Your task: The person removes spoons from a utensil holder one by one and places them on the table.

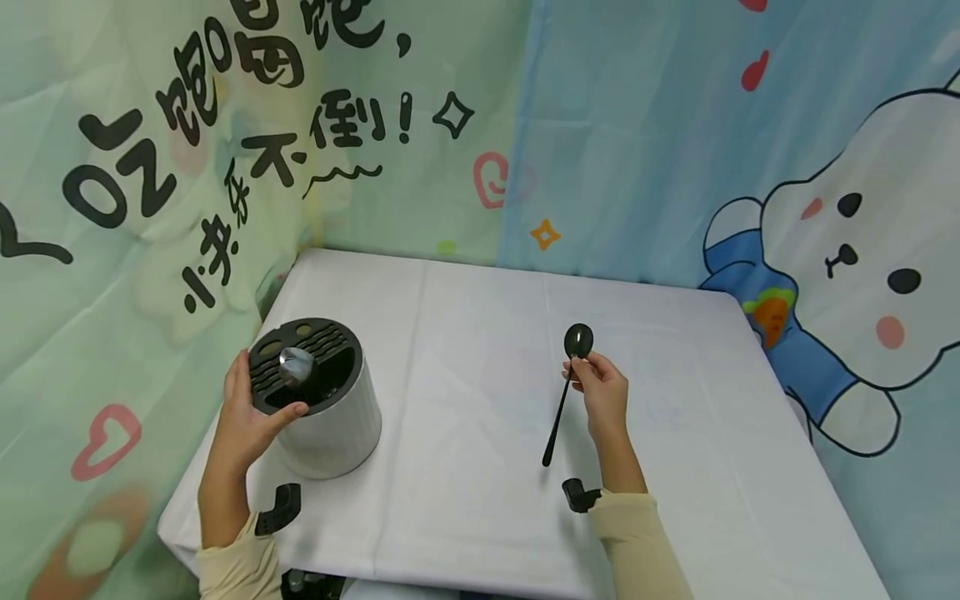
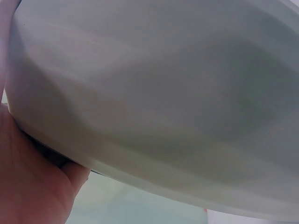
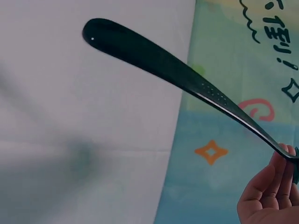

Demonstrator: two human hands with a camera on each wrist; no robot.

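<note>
In the head view, a white cylindrical utensil holder (image 1: pixel 333 442) with a dark slotted top (image 1: pixel 318 333) stands on the left of the table. My left hand (image 1: pixel 251 417) grips its near left side, thumb along the rim; the wrist view shows its pale wall (image 2: pixel 154 93) close up. A shiny silver rounded utensil head (image 1: pixel 296 365) pokes out of the top. Right of the middle, my right hand (image 1: pixel 606 392) pinches a black spoon (image 1: pixel 557 425) at the neck, just below the bowl. Its handle slants down toward me, and in the right wrist view the broad handle end (image 3: pixel 140 51) points away from the fingers.
A white cloth (image 1: pixel 465 400) covers the table. Printed curtains (image 1: pixel 630 150) hang behind it and along the left. Black wrist mounts (image 1: pixel 279 508) sit at both sleeves. A dark object (image 1: pixel 311 585) shows at the table's front edge.
</note>
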